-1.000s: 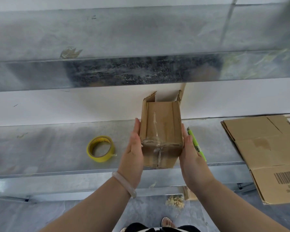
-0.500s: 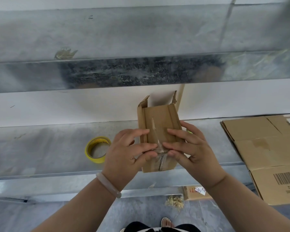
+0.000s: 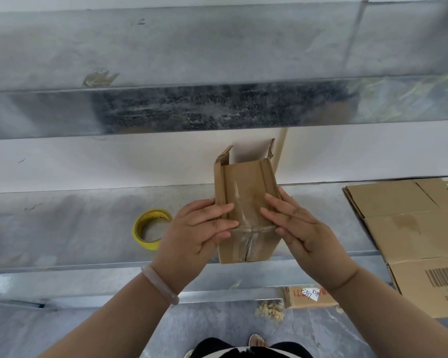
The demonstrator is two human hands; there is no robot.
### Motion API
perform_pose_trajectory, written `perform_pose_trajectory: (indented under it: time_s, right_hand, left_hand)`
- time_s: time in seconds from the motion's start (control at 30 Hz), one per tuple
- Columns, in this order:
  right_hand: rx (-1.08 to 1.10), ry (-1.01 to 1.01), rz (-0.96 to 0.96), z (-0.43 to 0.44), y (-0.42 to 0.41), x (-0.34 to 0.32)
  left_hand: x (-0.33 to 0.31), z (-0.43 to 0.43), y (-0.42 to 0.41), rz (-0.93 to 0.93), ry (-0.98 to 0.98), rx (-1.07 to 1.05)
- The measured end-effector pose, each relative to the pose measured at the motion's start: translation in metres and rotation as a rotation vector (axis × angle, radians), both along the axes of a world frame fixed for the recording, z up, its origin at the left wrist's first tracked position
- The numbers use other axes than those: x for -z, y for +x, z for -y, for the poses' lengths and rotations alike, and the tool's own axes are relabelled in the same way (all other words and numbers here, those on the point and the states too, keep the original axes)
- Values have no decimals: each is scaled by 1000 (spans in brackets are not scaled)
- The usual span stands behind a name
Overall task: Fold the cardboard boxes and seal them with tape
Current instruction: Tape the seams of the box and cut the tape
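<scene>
A: What's furthest left?

B: The tape roll [image 3: 151, 229], lying flat on the desk [image 3: 75, 228] just beside the left hand [image 3: 194, 236]. Nothing touches it, and it sits where it sat a second ago.

A: And that hand?

B: Its grip is spread. Straight fingers lie flat on the top of the box [image 3: 246, 200], pressing, with nothing pinched. A second ago the palm stood against the box's side, and half a second ago the fingers had come over the top to meet the others in the middle. Now they have slid back outward.

A: Where exactly is the box?

B: Between the two hands at the front edge of the desk, with its taped end toward the person and its open flaps standing at the far end. Clear tape runs along the top and down over the near seam.

A: The right hand [image 3: 303, 233]?

B: Much the same: fingers straight and spread, pressing the top near the corner. I can't tell whether either thumb hooks underneath.

A: So what does the change mean?

B: My guess is they're rubbing the tape down from the centre outward, so this end looks about sealed. The far end is yet to be folded and taped.

A: Further right?

B: Flattened cardboard [image 3: 411, 228] on the desk, well apart from the hands — probably more boxes to fold.
</scene>
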State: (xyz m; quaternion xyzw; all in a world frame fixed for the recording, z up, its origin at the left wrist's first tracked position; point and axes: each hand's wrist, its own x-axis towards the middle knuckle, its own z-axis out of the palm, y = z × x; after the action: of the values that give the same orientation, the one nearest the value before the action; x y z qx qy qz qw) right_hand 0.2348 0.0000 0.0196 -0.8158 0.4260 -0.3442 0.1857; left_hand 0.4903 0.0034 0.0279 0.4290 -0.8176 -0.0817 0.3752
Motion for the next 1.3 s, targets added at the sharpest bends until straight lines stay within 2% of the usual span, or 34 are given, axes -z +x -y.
perform_pose_trajectory:
  time_s: [0.13, 0.3, 0.43, 0.6, 0.73, 1.03, 1.23, 1.3]
  right_hand:
    - [29, 213, 181, -13, 9, -13]
    - [139, 606, 621, -27, 32, -22]
    - [257, 569, 673, -28, 59, -14]
    - [313, 623, 834, -31, 62, -6]
    - [291, 621, 863, -28, 63, -10]
    - [349, 479, 653, -20, 68, -4]
    - [277, 417, 578, -20, 55, 4]
    - [242, 449, 629, -22, 54, 7]
  left_hand:
    - [3, -8, -3, -210, 135, -42]
    - [-8, -18, -26, -451, 299, -175]
    - [-1, -20, -57, -514, 486, -370]
    - [-3, -24, -70, -903, 633, -276]
    - [-11, -24, -74, -1012, 717, -292]
    - [-5, -18, -77, -823, 594, -323]
    - [5, -24, -66, -753, 536, -269]
    - [11, -24, -62, -680, 465, -226]
